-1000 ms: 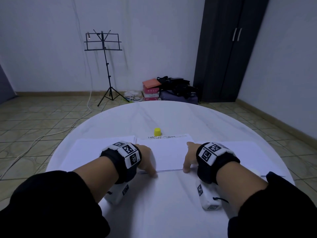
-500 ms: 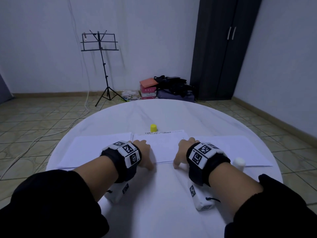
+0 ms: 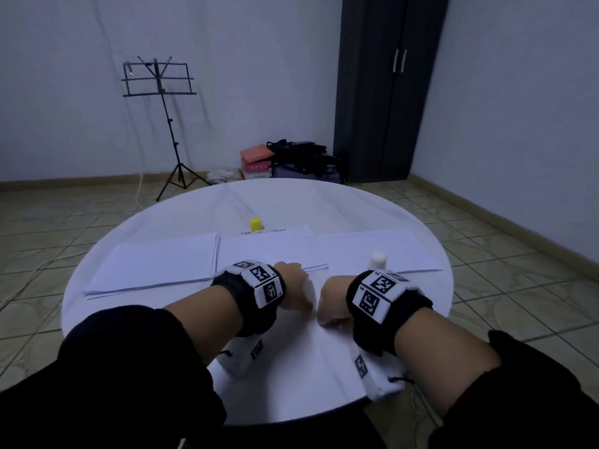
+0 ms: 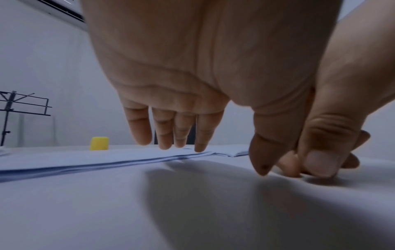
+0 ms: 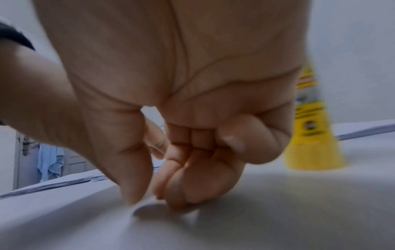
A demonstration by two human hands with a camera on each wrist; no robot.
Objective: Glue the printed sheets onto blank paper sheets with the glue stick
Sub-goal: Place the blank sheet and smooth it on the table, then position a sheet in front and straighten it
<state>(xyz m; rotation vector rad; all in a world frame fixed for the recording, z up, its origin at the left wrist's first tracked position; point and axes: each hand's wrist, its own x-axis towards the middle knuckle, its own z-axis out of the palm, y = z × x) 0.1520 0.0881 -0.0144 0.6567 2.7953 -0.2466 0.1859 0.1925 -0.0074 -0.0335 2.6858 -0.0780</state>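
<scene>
Three lots of white paper lie across the round table point(image 3: 181, 222): a blank stack point(image 3: 155, 264) on the left, a middle pile point(image 3: 269, 251) with a printed sheet's top edge point(image 3: 264, 231) showing behind it, and sheets point(image 3: 372, 246) on the right. The uncapped glue stick point(image 3: 377, 261) point(image 5: 307, 118) stands upright just beyond my right wrist. Its yellow cap point(image 3: 256, 223) point(image 4: 99, 143) stands behind the middle pile. My left hand point(image 3: 293, 286) hangs with straight fingers point(image 4: 171, 132), thumb tip on the white surface. My right hand point(image 3: 334, 304) has curled fingers, and its thumb and forefinger pinch a lifted white paper edge point(image 5: 147, 207).
A music stand point(image 3: 158, 82), bags and boxes point(image 3: 291, 160) and a dark wardrobe point(image 3: 385, 85) stand on the tiled floor beyond the table. My black sleeves cover the table's near edge.
Both hands have drawn back from the middle pile's near edge toward me and closer together. The glue stick has come into sight beyond the right wrist.
</scene>
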